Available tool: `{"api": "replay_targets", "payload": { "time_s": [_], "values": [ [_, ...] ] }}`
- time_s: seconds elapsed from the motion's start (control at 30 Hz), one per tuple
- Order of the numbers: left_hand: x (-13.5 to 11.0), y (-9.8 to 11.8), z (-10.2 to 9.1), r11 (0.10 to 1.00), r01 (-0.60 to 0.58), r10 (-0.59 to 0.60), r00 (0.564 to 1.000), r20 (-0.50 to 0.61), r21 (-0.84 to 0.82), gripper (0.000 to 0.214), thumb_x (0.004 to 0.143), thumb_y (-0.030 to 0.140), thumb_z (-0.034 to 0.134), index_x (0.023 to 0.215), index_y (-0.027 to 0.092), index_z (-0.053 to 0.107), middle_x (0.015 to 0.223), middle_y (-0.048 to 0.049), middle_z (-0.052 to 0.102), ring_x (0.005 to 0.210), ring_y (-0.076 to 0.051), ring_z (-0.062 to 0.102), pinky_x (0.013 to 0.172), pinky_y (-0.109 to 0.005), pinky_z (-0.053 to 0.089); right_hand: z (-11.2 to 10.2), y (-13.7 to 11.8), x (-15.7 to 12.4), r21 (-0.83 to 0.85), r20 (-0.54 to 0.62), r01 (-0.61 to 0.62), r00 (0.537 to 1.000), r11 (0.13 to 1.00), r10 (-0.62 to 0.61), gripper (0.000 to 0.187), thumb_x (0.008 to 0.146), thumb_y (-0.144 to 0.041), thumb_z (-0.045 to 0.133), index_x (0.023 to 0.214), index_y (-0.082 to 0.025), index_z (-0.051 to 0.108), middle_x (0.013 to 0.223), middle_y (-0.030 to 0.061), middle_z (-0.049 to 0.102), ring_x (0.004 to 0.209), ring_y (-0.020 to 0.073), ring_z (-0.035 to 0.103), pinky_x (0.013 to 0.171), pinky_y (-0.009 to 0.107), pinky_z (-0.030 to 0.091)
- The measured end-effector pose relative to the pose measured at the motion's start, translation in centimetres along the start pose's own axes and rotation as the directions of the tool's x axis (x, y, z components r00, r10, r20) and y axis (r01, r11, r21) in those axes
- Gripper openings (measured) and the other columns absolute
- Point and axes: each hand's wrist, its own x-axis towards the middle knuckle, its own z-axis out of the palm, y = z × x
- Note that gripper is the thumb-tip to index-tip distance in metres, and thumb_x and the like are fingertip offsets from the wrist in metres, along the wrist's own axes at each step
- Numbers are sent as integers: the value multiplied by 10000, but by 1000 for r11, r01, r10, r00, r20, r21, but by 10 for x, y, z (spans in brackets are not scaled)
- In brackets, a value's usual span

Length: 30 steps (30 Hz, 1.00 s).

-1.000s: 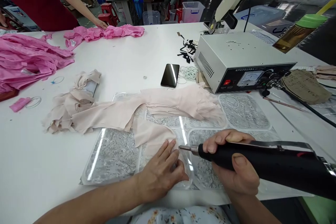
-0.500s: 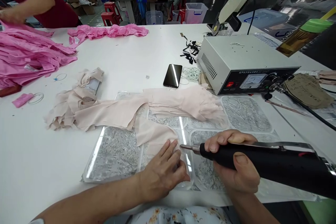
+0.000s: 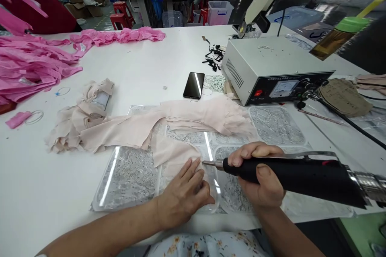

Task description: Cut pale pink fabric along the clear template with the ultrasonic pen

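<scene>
My left hand [image 3: 184,196] lies on a beige fabric piece [image 3: 175,150], its fingertips pressing the piece near its right edge. In my right hand [image 3: 265,180] is a black handheld ultrasonic cutter [image 3: 289,172], its thin metal tip pointing left. The tip is at the fabric edge beside my left fingertips; whether it touches cannot be made out. Under the fabric is a clear plastic-covered mat [image 3: 129,178] with grey marbled panels. Beyond my hands lie a stack of beige pieces [image 3: 208,116] and a bunched beige bundle [image 3: 81,116].
A grey control box [image 3: 271,68] with a dial stands at the right, a cable running from its front. Near it are a phone [image 3: 194,85], pale cord [image 3: 215,83] and a tilted bottle [image 3: 337,40]. Pink garments [image 3: 30,64] are heaped at left before a co-worker in red [image 3: 54,12].
The cutter tip has come slightly closer to the fabric edge, and the tool's rear end has swung a little. At far left, pink cloth is now raised. The view has shifted slightly.
</scene>
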Motion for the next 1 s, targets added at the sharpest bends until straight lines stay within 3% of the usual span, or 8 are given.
{"api": "replay_targets", "payload": {
  "time_s": [0.27, 0.47, 0.57, 0.67, 0.8, 0.9, 1.0],
  "values": [
    [2, -3, -7, 999, 9, -7, 999, 54, -37, 178, 928, 283, 625, 892, 118, 568, 1023, -131, 645, 1241, -326, 563, 1066, -496, 482, -13, -19, -4, 80, -97, -22, 995, 997, 30, 132, 811, -290, 650, 908, -202, 632, 795, -9, 576, 591, 112, 599, 533, 291, 546],
    [8, -7, -18, 994, 23, -21, 1000, 21, -105, 192, 960, 302, 577, 870, 132, 572, 1066, -136, 657, 1220, -281, 583, 1048, -467, 501, -29, -35, -16, 83, -136, -85, 986, 993, 96, 164, 767, -327, 688, 853, -195, 641, 741, -8, 565, 548, 116, 574, 495, 293, 531],
    [11, -11, -29, 993, -2, 4, 1000, 22, -115, 93, 978, 186, 529, 1007, 127, 596, 1115, -140, 666, 1280, -259, 538, 1071, -454, 474, -36, -38, -19, 75, -159, -100, 981, 992, 111, 177, 748, -343, 702, 827, -197, 640, 723, -11, 557, 528, 118, 562, 481, 303, 528],
    [7, -14, -34, 994, -66, 80, 983, 165, -89, 219, 993, 170, 487, 1189, 141, 579, 1248, -135, 639, 1367, -273, 442, 1137, -516, 374, -41, -40, -22, 66, -156, -111, 980, 992, 120, 179, 743, -347, 704, 830, -202, 644, 715, -12, 557, 519, 122, 561, 468, 305, 522],
    [-3, -18, -36, 992, -96, 121, 913, 389, -84, 360, 1017, 310, 465, 1335, 149, 522, 1424, -117, 520, 1420, -301, 351, 1184, -566, 254, -43, -39, -27, 84, -123, -124, 983, 989, 134, 182, 742, -354, 698, 821, -202, 634, 713, -10, 552, 516, 125, 555, 459, 307, 511],
    [-5, -25, -41, 998, -36, 56, 922, 383, -58, 378, 1029, 310, 431, 1368, 157, 496, 1474, -121, 459, 1428, -287, 339, 1177, -549, 285, -47, -41, -32, 100, -105, -131, 984, 986, 141, 184, 754, -352, 677, 851, -203, 631, 728, -7, 548, 540, 128, 554, 479, 312, 513],
    [-1, -39, -46, 994, 103, -88, 949, 302, -34, 328, 1035, 216, 381, 1317, 176, 543, 1407, -116, 534, 1378, -245, 428, 1145, -508, 366, -51, -42, -37, 111, -90, -124, 987, 986, 134, 186, 763, -344, 658, 880, -203, 625, 746, -5, 537, 561, 127, 552, 501, 313, 511]
  ]
}}
